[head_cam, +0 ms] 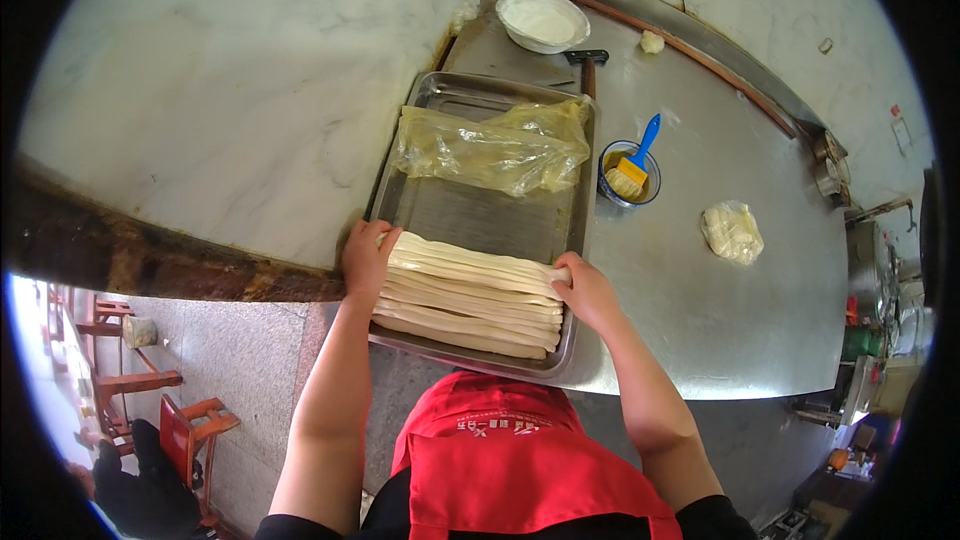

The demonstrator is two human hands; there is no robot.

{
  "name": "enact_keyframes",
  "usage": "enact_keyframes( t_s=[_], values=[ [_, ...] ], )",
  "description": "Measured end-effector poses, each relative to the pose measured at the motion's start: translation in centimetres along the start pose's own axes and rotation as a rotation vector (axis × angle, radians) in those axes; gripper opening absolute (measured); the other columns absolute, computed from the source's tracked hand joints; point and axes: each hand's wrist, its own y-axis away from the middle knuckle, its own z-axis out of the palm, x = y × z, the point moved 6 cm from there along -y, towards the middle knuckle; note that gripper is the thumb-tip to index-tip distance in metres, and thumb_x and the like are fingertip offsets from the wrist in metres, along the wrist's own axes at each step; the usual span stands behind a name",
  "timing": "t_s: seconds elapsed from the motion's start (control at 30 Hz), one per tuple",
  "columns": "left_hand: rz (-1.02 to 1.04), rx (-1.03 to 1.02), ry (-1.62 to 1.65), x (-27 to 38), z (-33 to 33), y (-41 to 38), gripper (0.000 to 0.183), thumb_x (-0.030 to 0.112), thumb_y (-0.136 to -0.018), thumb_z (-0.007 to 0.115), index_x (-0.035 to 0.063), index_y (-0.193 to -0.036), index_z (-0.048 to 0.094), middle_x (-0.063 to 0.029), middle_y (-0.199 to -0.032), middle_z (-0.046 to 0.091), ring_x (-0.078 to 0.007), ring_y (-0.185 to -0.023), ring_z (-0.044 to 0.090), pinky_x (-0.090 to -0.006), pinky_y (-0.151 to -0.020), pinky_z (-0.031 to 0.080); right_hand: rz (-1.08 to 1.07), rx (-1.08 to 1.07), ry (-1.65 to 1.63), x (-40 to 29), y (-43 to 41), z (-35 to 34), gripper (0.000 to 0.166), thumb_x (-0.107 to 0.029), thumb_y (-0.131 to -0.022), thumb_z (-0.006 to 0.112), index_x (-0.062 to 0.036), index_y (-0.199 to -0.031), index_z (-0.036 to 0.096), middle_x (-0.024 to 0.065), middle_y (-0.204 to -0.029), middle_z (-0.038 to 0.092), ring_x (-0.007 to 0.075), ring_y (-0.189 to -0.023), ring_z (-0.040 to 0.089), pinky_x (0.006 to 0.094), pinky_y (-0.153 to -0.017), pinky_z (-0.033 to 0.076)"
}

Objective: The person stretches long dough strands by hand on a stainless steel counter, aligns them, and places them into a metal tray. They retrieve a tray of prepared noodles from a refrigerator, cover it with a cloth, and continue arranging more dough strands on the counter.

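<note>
Long strips of dough (469, 296) lie side by side across the near half of a rectangular metal tray (585, 217). My left hand (367, 259) pinches the left end of the farthest strip at the tray's left edge. At the right edge, my right hand (585, 285) grips that strip's other end between thumb and fingers. A crumpled, yellowish plastic sheet (495, 146) covers part of the tray's far half. Bare metal shows between the sheet and the dough.
Right of the tray stands a bowl (606, 184) with a blue-handled brush (646, 142) in it. Farther right is dough in a plastic bag (733, 232). Beyond the tray are a bowl of white powder (543, 19), a black-handled tool (589, 57) and a small dough lump (652, 42).
</note>
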Motion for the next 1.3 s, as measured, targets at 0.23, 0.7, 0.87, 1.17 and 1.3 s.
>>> enact_keyframes(
  t_s=[0.23,0.7,0.87,1.17,1.3],
  values=[
    [-0.006,-0.008,0.002,0.4,0.0,0.0,0.018,0.019,-0.074,0.062,0.0022,-0.078,0.057,-0.0126,-0.079,0.052,-0.0317,-0.075,0.05,-0.0373,-0.066,0.039,-0.019,-0.166,0.325,-1.3,-0.7,0.2,0.029,-0.014,-0.075,0.055,-0.0086,-0.102,0.047,0.0123,-0.104,0.053,0.0283,-0.096,0.052,0.0406,-0.085,0.036],
    [0.211,0.091,0.064,1.3,-1.0,0.3,0.015,0.018,-0.07,0.067,0.0056,-0.072,0.059,-0.0085,-0.071,0.05,-0.0262,-0.064,0.051,-0.0339,-0.055,0.041,-0.25,-0.231,0.423,-3.0,-0.9,2.3,0.061,-0.027,-0.072,0.062,-0.0052,-0.123,0.036,0.018,-0.119,0.044,0.0303,-0.11,0.043,0.0367,-0.097,0.03],
    [0.326,0.0,0.118,5.1,-2.1,0.7,0.015,0.017,-0.067,0.069,0.0068,-0.071,0.058,-0.006,-0.068,0.048,-0.0222,-0.059,0.05,-0.0315,-0.05,0.041,-0.543,-0.267,-0.121,-9.8,-7.1,6.5,0.069,-0.028,-0.066,0.067,-0.0044,-0.123,0.035,0.015,-0.121,0.043,0.0308,-0.11,0.044,0.0356,-0.094,0.034],
    [0.007,-0.16,0.128,3.2,-2.0,0.1,0.014,0.011,-0.072,0.064,0.0064,-0.085,0.059,-0.0063,-0.079,0.052,-0.019,-0.068,0.053,-0.0279,-0.06,0.044,-0.555,-0.765,-0.373,-15.8,-10.9,11.3,0.044,-0.031,-0.065,0.065,-0.0067,-0.101,0.058,0.0089,-0.085,0.059,0.0171,-0.08,0.053,0.029,-0.071,0.041],
    [-0.05,0.08,0.365,1.3,-3.3,2.2,0.027,0.007,-0.078,0.056,0.0063,-0.104,0.052,-0.0103,-0.099,0.048,-0.0201,-0.087,0.052,-0.0296,-0.072,0.044,-0.455,-0.747,-0.255,-15.1,-12.3,13.4,0.042,-0.03,-0.064,0.064,-0.0047,-0.096,0.059,0.0108,-0.084,0.061,0.0197,-0.078,0.056,0.0305,-0.069,0.043]
  ],
)
